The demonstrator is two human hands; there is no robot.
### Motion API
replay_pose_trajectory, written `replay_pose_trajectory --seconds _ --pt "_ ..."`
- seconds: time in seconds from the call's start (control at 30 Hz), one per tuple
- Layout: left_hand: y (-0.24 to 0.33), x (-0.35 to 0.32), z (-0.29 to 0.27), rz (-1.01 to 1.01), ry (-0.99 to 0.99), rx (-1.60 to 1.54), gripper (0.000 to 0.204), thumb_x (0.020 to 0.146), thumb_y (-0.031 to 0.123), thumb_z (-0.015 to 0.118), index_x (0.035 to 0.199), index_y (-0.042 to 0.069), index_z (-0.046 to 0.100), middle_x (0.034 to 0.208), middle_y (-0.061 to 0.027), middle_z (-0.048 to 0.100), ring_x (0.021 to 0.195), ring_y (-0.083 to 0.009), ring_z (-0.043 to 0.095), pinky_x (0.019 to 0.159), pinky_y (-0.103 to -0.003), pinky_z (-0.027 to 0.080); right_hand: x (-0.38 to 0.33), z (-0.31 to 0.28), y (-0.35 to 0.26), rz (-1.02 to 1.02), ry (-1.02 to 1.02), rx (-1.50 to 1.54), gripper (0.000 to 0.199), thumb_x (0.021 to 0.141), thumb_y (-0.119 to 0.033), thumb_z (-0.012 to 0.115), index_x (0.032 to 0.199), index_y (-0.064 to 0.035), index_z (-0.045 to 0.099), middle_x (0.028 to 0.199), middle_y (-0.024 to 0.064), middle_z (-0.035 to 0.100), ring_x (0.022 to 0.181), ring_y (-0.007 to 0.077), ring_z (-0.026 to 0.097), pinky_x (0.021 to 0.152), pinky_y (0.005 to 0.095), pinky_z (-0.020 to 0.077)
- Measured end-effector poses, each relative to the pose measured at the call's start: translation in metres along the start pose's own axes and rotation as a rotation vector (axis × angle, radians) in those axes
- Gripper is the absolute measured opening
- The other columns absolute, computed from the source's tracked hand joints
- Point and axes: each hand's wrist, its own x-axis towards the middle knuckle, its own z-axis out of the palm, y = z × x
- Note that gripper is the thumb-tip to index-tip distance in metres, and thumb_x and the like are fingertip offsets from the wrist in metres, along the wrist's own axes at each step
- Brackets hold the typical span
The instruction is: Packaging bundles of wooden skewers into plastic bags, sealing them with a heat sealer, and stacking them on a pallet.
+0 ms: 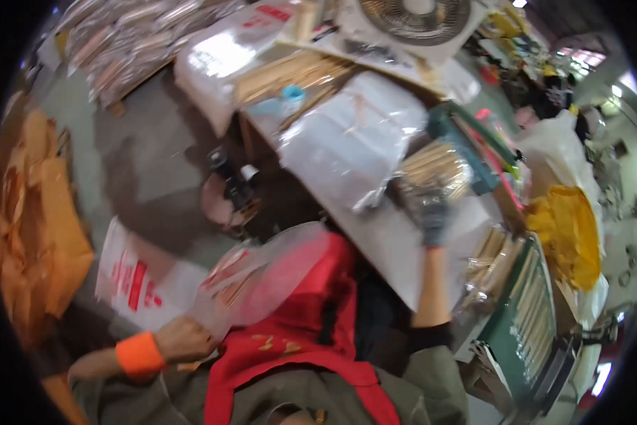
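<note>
Here, left fist [188, 338] round clear plastic [279, 278], long axis forward-right; right hand [435, 216], grip unclear

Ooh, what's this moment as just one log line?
left hand: holding clear plastic | right hand: gloved, at wrapped stick bundle, grip blurred | nearby: wrapped pale pack on table

White fan [417, 28], yellow bag [566, 237], brown cardboard [53, 234]
</note>
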Motion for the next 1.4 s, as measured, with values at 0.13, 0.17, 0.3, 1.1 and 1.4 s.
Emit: replay_pose_trajectory --seconds 0.13,0.17,0.3,1.1,1.4 --pt "-0.007 0.009 -0.006 0.072 0.049 0.138 0.008 0.071 0.019 0.056 0.069 0.011 0.057 0.057 -0.0003 0.053 0.054 -0.0163 0.058 0.045 -0.029 0.044 0.001 0.019 0.110 1.419 -0.279 0.229 0.061 0.068 -0.036 0.075 0.113 0.0020 0.057 0.108 0.0204 0.061 0.093 0.0335 0.060 0.083 0.0395 0.0467" --pt "-0.007 0.010 -0.009 0.055 0.044 0.127 0.008 0.071 0.019 0.056 0.069 0.011 0.057 0.057 -0.0003 0.053 0.054 -0.0163 0.058 0.045 -0.029 0.044 0.004 0.025 0.114 1.538 -0.209 0.742 0.059 0.068 -0.033 0.075 0.113 0.0013 0.057 0.105 0.0172 0.061 0.089 0.0309 0.059 0.080 0.0399 0.0470" --pt "-0.005 0.009 -0.015 0.010 0.057 0.147 0.012 0.069 0.018 0.056 0.065 0.008 0.056 0.057 -0.0048 0.058 0.054 -0.0191 0.060 0.049 -0.030 0.047 0.009 0.034 0.115 1.441 -0.081 1.677 0.057 0.066 -0.014 0.073 0.118 -0.0005 0.054 0.097 0.0090 0.060 0.076 0.0223 0.056 0.068 0.0379 0.0484" --pt "0.061 -0.071 0.088 -0.074 0.126 -0.339 0.022 0.075 0.017 0.053 0.096 0.011 0.058 0.057 -0.0046 0.055 0.051 -0.0229 0.060 0.044 -0.034 0.045 0.043 -0.071 -0.313 -0.366 -0.435 1.310 0.026 0.078 -0.019 0.049 0.086 -0.0052 0.069 0.094 0.0156 0.066 0.085 0.0306 0.062 0.079 0.0394 0.0481" --pt "0.012 -0.045 0.044 0.040 -0.020 -0.361 0.018 0.073 0.014 0.054 0.091 0.010 0.059 0.070 -0.0080 0.058 0.067 -0.0250 0.062 0.054 -0.037 0.050 -0.010 -0.142 -0.209 -0.356 -0.273 1.002 0.029 0.081 -0.014 0.057 0.107 -0.0033 0.061 0.107 0.0145 0.061 0.099 0.0273 0.059 0.087 0.0365 0.0469"
